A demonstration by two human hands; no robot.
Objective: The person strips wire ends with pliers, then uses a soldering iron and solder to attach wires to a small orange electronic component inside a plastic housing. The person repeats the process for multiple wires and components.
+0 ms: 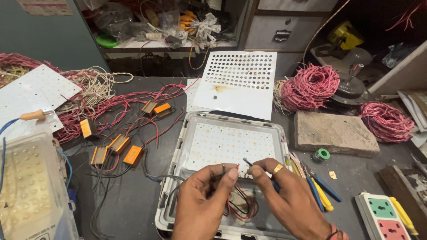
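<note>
My left hand and my right hand are together over the near end of a grey light housing with a white LED board inside. My left hand pinches thin red and black wires that loop down into the housing. My right hand, with a ring on one finger, holds a thin dark wire end close to the left fingertips. Part of the wires is hidden behind my fingers.
Several orange driver boxes with red wires lie left. A perforated white sheet leans behind the housing. Red wire coils and a brick sit right; pliers, solder spool and a power strip lie nearby.
</note>
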